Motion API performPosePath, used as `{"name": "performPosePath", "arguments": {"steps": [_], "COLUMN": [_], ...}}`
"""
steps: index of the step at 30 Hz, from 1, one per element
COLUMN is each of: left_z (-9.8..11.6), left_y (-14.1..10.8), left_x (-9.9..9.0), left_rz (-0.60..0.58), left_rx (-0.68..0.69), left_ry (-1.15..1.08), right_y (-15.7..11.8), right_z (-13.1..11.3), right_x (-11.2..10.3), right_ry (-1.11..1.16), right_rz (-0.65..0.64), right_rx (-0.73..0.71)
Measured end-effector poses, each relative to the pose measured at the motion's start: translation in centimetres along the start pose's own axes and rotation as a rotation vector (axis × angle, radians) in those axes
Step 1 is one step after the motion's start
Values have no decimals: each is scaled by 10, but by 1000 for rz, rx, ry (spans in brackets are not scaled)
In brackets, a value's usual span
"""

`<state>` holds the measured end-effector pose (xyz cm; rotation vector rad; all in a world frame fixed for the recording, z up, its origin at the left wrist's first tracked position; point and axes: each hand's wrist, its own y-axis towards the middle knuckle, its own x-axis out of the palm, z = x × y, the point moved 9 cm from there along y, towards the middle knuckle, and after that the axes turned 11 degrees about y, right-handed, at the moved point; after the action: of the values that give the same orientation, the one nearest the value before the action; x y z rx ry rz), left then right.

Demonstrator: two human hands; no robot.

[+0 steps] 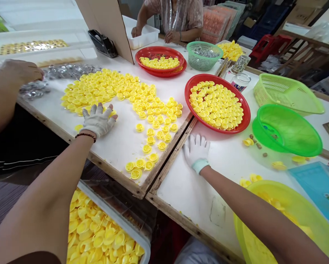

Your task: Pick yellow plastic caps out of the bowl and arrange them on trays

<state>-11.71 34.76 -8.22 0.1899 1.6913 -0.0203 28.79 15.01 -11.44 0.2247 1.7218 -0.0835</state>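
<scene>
A crowded workroom holds two white, wood-edged worktops (164, 183) set side by side, with red stools (270, 46) in the background. No brand can be read: the label on the jar (241, 81) and the marks on the cup (241, 63) are too small, and the blue sheet (315, 183) has a small picture. A cardboard panel (106, 25) stands upright beyond the left fingers, hiding part of what is behind it, with a black holder (102, 44) beside it. Across the worktop sits a person (181, 18); at far left, a co-worker's hand (18, 73) is by silver parts (71, 70). The left hand (98, 121), gloved with bare fingertips, has its fingers spread at the near edge of the yellow pieces (98, 88), which lie beyond and trail off to its right. The right hand (196, 150), gloved, lies on the worktop, fingers slightly apart, holding nothing. Just beyond its fingers is a red tray (246, 115) of pieces; to its right are a green bowl (299, 128) and, partly covered by the forearm, a yellow tub (243, 234). Below the left hand is a crate (115, 215) of pieces.
</scene>
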Motion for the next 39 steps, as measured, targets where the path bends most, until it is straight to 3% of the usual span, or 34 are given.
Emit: {"name": "performPosePath", "arguments": {"steps": [3, 8, 10, 12, 17, 26, 31, 36, 39], "left_z": [43, 151, 175, 182, 168, 119, 93, 60, 55], "left_y": [-27, -97, -112, -113, -91, -51, -30, -43, -59], "left_x": [-19, -29, -29, -27, -21, -4, -10, -47, -38], "left_rz": [99, 65, 36, 16, -12, -59, -49, 202, 132], "left_rx": [78, 495, 579, 577, 519, 341, 237, 20, -116], "left_ry": [-39, -182, -177, -149, -101, -60, -112, -270, -285], "right_y": [0, -1, 0, 0, 0, 0, 0, 1, 1], "right_z": [-1, 0, 0, 0, -2, -3, -3, -3, -4], "right_x": [-2, -1, 0, 0, -3, -3, -5, -5, -6], "right_ry": [14, 24, 22, 15, -2, 16, 25, 24, 35], "right_rz": [11, 3, -2, -2, -8, -17, 9, 29, 55], "right_rx": [-15, -25, -25, -21, -22, -19, -35, -50, -70]}}
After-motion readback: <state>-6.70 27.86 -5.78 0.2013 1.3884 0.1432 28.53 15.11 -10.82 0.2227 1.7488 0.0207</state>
